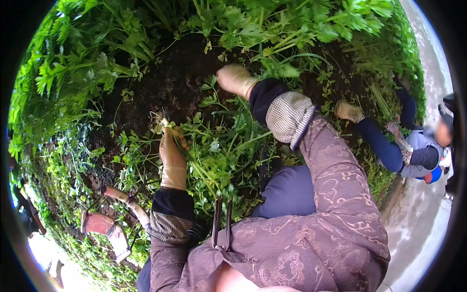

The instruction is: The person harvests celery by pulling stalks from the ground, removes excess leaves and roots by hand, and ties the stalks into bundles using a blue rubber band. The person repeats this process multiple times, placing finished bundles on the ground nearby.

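Observation:
My left hand (173, 155), in a thin tan glove, is closed around the stems of an uprooted leafy plant (200, 169) that looks like celery. Its pale roots (159, 118) stick out past my fingertips, while the stalks trail down towards my lap. Farther forward, my right hand (235, 79), gloved too, hovers near the dark soil (178, 69) with its fingers curled. Those fingertips are turned away and blurred, so whether they grip anything is hidden. A small leafy stem (211, 89) stands close beside them.
Tall celery plants (255, 27) grow ahead and to the left. A low folding stool (104, 224) stands among weeds at the left. Another person (419, 146) crouches at the right, beside a pale concrete path (412, 219). Low greenery surrounds my knee (288, 191).

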Action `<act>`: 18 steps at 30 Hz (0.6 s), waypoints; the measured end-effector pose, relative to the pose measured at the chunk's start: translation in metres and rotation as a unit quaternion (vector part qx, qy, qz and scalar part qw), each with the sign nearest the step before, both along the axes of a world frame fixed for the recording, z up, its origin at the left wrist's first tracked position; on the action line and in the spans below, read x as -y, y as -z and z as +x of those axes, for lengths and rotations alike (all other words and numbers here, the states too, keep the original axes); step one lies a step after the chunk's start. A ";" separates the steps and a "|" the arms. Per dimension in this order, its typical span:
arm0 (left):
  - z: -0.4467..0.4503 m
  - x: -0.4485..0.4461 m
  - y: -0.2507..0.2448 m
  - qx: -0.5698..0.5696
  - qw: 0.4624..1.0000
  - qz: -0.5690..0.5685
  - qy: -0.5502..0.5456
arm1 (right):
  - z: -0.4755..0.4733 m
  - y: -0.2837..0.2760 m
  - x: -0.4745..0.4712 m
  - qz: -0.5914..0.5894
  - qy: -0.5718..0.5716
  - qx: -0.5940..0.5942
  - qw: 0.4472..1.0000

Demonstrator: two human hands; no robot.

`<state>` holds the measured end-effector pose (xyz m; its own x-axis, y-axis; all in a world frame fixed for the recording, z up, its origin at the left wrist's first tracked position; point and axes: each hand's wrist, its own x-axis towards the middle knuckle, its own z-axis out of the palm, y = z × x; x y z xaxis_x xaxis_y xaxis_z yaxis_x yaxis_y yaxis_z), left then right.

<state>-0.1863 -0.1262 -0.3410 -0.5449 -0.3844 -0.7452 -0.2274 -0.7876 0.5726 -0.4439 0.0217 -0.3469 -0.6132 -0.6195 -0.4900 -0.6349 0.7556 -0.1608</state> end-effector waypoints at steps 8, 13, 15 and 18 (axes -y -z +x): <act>-0.014 -0.039 0.014 0.021 0.997 -0.027 0.072 | -0.095 0.089 -0.063 0.344 0.053 -0.107 0.931; -0.034 -0.054 0.005 -0.007 0.992 -0.022 0.125 | -0.067 0.052 -0.064 0.138 0.242 0.057 0.959; -0.045 -0.056 -0.002 0.003 0.990 -0.025 0.137 | -0.032 0.011 -0.074 0.039 0.221 0.102 0.969; -0.063 -0.062 -0.015 -0.059 0.991 -0.022 0.121 | 0.017 -0.037 -0.055 -0.190 0.336 0.316 0.867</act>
